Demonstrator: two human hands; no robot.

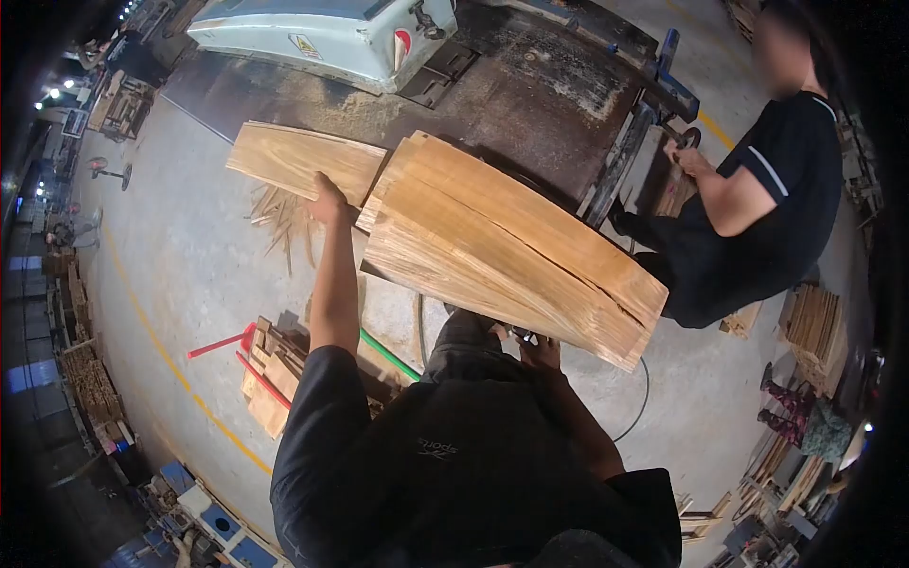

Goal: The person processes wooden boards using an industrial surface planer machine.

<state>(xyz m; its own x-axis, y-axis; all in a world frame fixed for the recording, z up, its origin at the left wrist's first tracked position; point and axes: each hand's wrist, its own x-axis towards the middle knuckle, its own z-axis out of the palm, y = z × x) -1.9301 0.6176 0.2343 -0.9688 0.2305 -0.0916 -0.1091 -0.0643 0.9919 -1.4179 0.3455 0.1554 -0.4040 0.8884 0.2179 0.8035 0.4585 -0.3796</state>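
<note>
My left hand (329, 200) grips the near edge of a wooden board (305, 159), which lies at the machine table's near left edge. Close to its right end is a larger stack of wooden boards (511, 237); a long dark crack runs along the top one. My right hand (542, 353) is low in front of my body, just below the near edge of that stack. Its fingers are curled and partly hidden, beside a small metallic thing (521, 333) whose kind I cannot make out.
A machine with a pale housing (312, 43) stands on the dark, sawdust-strewn table (549, 85). At the right, a co-worker (757, 199) in dark clothes holds a handwheel (691, 138). Wood offcuts (275, 364) and thin scraps (281, 220) lie to the left.
</note>
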